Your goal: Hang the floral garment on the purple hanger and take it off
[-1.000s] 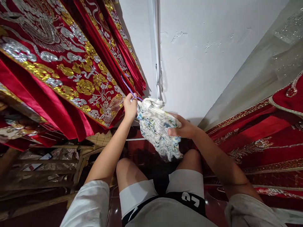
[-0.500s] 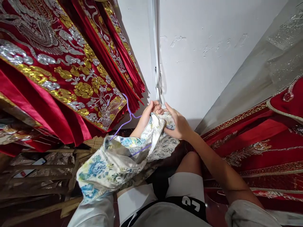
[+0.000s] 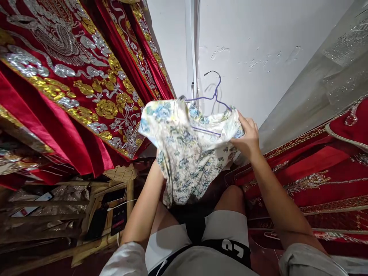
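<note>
Right hand [image 3: 248, 135] now grips lifted garment [image 3: 186, 153], spread on hanger [image 3: 214, 96].

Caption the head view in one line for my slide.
Right hand grips a floral garment on a purple wire hanger, with red embroidered robes hanging alongside.

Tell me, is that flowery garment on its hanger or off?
On it, loosely: the floral garment drapes over the purple wire hanger, whose hook sticks up above the cloth. The right hand grips one shoulder.
</note>
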The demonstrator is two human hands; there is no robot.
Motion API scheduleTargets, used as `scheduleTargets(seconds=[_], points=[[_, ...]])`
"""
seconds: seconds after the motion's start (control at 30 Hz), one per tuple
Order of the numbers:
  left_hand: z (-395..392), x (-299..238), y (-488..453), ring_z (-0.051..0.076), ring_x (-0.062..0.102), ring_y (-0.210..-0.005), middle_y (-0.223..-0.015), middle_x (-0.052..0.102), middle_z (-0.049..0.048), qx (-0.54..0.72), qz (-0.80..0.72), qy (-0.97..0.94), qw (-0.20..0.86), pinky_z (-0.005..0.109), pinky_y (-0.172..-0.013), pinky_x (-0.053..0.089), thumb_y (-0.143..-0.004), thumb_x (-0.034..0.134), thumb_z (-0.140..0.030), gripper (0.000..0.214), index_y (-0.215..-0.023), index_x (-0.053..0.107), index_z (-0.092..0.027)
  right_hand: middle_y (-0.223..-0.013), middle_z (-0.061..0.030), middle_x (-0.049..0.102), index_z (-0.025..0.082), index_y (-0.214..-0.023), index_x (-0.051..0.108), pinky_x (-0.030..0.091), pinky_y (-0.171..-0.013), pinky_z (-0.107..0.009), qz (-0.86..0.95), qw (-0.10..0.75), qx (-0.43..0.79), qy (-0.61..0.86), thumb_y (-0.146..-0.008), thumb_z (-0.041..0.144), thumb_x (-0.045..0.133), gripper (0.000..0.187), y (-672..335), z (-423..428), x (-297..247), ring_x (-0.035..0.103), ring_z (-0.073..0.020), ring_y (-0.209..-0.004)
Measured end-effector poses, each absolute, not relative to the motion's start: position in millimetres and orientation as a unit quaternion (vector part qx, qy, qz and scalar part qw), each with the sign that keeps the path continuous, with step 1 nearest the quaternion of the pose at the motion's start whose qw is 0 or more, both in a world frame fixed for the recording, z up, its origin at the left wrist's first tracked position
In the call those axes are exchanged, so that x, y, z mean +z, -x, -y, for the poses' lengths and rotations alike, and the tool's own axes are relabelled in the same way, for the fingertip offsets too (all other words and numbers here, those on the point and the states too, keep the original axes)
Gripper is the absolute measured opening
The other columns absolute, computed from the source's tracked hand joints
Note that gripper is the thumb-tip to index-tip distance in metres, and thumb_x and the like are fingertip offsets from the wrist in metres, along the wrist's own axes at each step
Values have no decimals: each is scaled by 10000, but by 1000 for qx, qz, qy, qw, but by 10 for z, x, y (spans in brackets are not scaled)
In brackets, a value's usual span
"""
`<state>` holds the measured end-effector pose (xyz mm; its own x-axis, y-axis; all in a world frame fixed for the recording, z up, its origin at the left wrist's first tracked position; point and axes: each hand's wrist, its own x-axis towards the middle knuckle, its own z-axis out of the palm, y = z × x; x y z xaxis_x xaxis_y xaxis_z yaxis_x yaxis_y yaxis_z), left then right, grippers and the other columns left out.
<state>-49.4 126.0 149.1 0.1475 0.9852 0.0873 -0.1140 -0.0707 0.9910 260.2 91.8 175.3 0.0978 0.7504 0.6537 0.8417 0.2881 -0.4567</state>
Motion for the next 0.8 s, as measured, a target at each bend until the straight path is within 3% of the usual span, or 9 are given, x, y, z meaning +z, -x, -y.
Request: scheduleTargets(seconds=[0.1,0.17,0.27,0.37,0.47,0.53,0.63,0.7,0.8], points=[[-1036,1139,684,353,627,-1311,-1307,715,110,547,-443,-446,553,516,-1064,555,-881,354,-853,759,-1267,662,-276,-1261,-128,568,340,-1613,400,403,-1042,-650,676,428,-62,597,-770,454,770,927,-2533,-1036,1915,501,-441,-1200],[-867,900,724,335,541,-1417,-1372,691,79,564,-482,-400,538,458,-1180,469,-809,552,-828,729,-1285,658,-285,-1307,-124,568,344,-1626,371,394,-1066,-652,706,410,-57,574,-762,478,784,967,-2404,-1033,1983,499,-445,-1232],[-632,617,704,341,501,-1452,-1413,670,79,545,-507,-400,535,440,-1259,360,-700,815,-642,733,-1313,658,-271,-1457,-133,534,330,-1628,365,361,-1118,-654,755,393,-35,523,-780,559,764,965,-2254,-874,2000,464,-453,-1341],[-439,468,641,350,494,-1457,-1468,630,102,507,-495,-405,577,467,-1265,339,-706,861,-536,746,-1362,643,-256,-1538,-113,531,325,-1518,524,331,-1163,-641,764,426,36,483,-850,614,691,747,-2204,-593,1848,420,-436,-1442],[-306,422,563,341,469,-1480,-1469,631,114,497,-488,-386,605,480,-1267,326,-730,855,-501,731,-1383,637,-253,-1344,-93,688,302,-1300,675,463,-1085,-519,686,501,213,483,-941,559,616,445,-2081,-303,1447,592,-343,-1304],[-253,423,515,329,463,-1488,-1459,639,117,494,-489,-381,610,475,-1269,318,-732,855,-486,723,-1381,640,-249,-1053,-82,749,250,-1094,707,547,-895,-429,598,530,319,509,-951,566,590,367,-1891,-149,1088,703,-280,-1002],[-225,441,487,332,475,-1479,-1475,626,122,480,-487,-389,618,476,-1258,338,-738,847,-496,714,-1371,644,-236,-687,-21,632,228,-767,593,498,-687,-340,561,475,428,525,-923,592,611,397,-1547,-21,639,618,-207,-688],[-223,450,505,334,483,-1470,-1459,637,117,481,-484,-403,610,472,-1253,346,-749,833,-509,696,-1360,644,-234,-601,7,550,232,-706,513,442,-631,-308,574,444,478,495,-959,587,559,439,-1396,-9,505,542,-173,-610],[-190,434,530,343,509,-1442,-1401,667,110,497,-517,-429,550,476,-1239,363,-772,798,-521,654,-1340,635,-241,-582,17,518,217,-699,537,370,-580,-288,580,436,497,477,-972,575,538,450,-1352,-64,519,468,-145,-565]])
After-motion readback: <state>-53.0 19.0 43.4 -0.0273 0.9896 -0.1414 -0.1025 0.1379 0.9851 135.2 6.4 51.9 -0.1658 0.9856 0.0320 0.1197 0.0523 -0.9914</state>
